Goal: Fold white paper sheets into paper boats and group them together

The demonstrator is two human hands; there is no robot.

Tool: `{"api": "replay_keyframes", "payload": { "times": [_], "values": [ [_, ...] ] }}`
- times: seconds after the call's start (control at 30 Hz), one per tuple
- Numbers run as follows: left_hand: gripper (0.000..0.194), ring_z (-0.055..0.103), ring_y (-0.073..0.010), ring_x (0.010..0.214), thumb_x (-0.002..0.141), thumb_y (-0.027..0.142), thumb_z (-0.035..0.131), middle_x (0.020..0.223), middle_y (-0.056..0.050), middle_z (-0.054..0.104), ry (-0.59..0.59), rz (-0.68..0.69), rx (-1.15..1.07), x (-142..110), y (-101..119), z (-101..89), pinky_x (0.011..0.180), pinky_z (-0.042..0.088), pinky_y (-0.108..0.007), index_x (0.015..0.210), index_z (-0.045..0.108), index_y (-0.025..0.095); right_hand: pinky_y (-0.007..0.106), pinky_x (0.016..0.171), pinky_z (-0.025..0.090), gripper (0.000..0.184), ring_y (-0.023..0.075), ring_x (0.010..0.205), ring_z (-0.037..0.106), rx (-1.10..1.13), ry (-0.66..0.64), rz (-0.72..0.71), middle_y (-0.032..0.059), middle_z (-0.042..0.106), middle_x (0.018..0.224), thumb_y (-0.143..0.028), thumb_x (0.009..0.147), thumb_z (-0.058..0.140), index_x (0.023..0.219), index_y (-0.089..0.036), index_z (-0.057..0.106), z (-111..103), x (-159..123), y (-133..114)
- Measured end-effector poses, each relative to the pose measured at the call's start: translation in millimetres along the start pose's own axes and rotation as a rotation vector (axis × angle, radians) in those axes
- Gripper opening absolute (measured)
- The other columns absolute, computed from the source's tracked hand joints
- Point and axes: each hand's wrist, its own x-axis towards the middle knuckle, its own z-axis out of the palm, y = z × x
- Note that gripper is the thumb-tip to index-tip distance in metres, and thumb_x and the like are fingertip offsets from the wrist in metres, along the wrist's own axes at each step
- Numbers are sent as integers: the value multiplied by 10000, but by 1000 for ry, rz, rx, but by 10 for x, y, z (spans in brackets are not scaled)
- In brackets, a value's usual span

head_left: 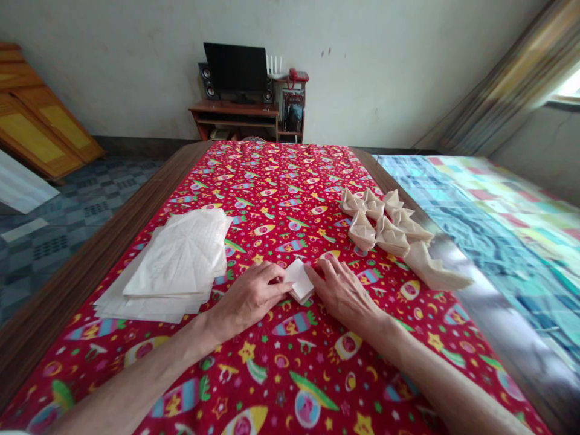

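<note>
My table: dark wood top (100,254), red printed cloth (272,175) spread over it. On the cloth, left of centre, a loose stack of paper sheets (176,266). To the right, a cluster of folded paper boats (380,223), a larger paper boat (432,269) just beside it. Small folded paper square (299,281) near centre.

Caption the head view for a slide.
Left hand and right hand hold a folded paper square on red cloth, near stacked paper sheets and paper boats.
</note>
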Motion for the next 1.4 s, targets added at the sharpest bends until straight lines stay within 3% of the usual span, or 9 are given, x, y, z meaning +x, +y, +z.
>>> {"api": "replay_keyframes", "payload": {
  "times": [0.1, 0.2, 0.33, 0.4, 0.57, 0.73, 1.0, 1.17, 1.4],
  "values": [
    [204, 519, -183, 994, 925, 199, 500, 1043, -52, 582, 6, -16, -29, 20, -4, -2, 876, 459, -337, 1089, 620, 193, 366, 744, 429, 352, 264, 944, 463, -11, -13, 8, 155, 535, 1035, -147, 912, 416, 1251, -126, 508, -55, 6, -13],
    [189, 528, -166, 936, 942, 178, 457, 969, -38, 597, -49, 9, -25, 38, 10, 11, 850, 472, -317, 1040, 619, 172, 367, 759, 425, 336, 255, 950, 476, 18, 43, -18, 152, 557, 1047, -134, 911, 426, 1231, -121, 529, -98, -13, -26],
    [179, 525, -167, 951, 937, 168, 467, 982, -38, 589, -27, 7, -30, 24, 17, 36, 843, 478, -298, 1052, 604, 173, 340, 724, 414, 255, 202, 853, 512, 118, 161, -172, 109, 606, 973, -161, 942, 400, 1082, -147, 612, -87, -68, -7],
    [177, 528, -166, 961, 935, 151, 462, 989, -39, 591, -29, 3, -39, 10, 10, 44, 847, 476, -292, 1039, 604, 173, 316, 695, 410, 235, 180, 806, 520, 200, 188, -180, 82, 623, 918, -174, 947, 411, 1017, -160, 634, -45, -86, 14],
    [136, 542, -158, 897, 931, 155, 469, 909, -36, 587, 58, -53, -112, 11, -5, 95, 798, 481, -276, 934, 604, 162, 258, 694, 419, 216, 151, 807, 539, 523, 180, -34, 54, 628, 881, -183, 942, 436, 925, -188, 652, 93, -67, 48],
    [98, 551, -143, 806, 910, 144, 500, 837, -22, 555, 93, -236, -207, 41, 16, 178, 743, 467, -262, 835, 563, 151, 232, 655, 412, 180, 135, 743, 544, 707, 136, 156, 39, 609, 830, -252, 930, 483, 865, -187, 638, 135, -16, 41],
    [157, 539, -173, 783, 922, 213, 485, 811, -26, 529, 9, -391, -27, 63, 56, 176, 723, 444, -293, 781, 534, 166, 235, 594, 345, 225, 130, 670, 531, 477, 74, 280, 20, 579, 768, -298, 944, 448, 824, -179, 596, 111, 44, -10],
    [169, 538, -207, 805, 930, 222, 457, 818, -42, 543, -65, -382, 174, 126, 84, 167, 734, 429, -329, 792, 542, 170, 253, 587, 305, 262, 134, 660, 527, 292, 18, 269, 25, 573, 760, -295, 957, 403, 789, -178, 566, 98, 101, -25],
    [168, 559, -209, 801, 921, 240, 476, 799, -24, 570, -75, -380, 239, 168, 104, 128, 716, 390, -347, 775, 545, 190, 252, 581, 283, 248, 125, 652, 524, 265, -35, 249, 25, 581, 765, -304, 947, 435, 775, -173, 554, 43, 146, 11]
  ]
}}
